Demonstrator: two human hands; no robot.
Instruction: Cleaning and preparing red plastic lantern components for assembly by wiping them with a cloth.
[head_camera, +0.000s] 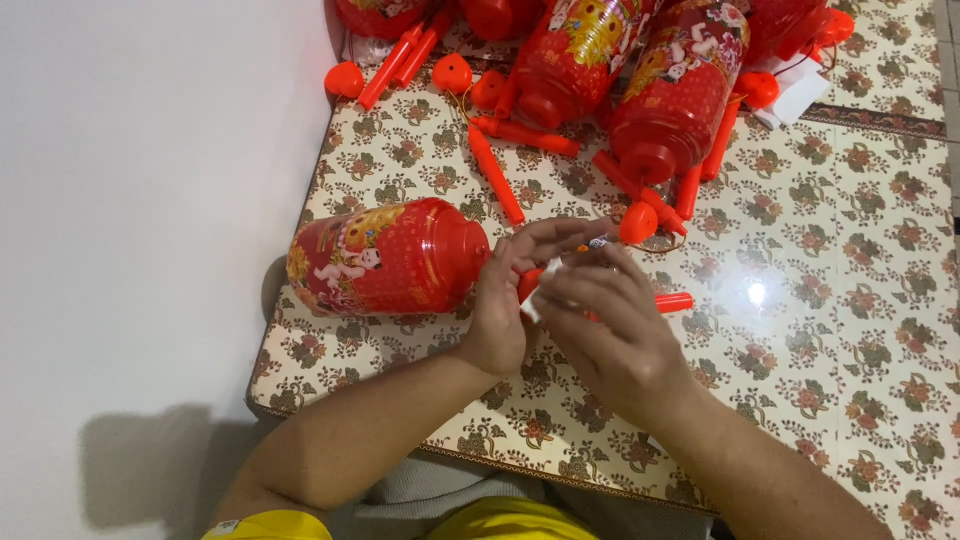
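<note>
Your left hand (497, 310) and right hand (610, 330) meet over the flowered table (850, 330), both closed around an orange stick (672, 301) whose far end pokes out to the right. Your fingertips also pinch a small white piece (548, 272); what it is, you cannot tell from here. The red lantern (385, 258) lies on its side, touching your left hand, close to the table's left edge. A nudge from that wrist could probably roll it off the edge. The white piece is small and mostly hidden, so a loose pinch may drop it among the spare orange sticks (495, 175) and other lanterns (672, 95) piled at the far end.
</note>
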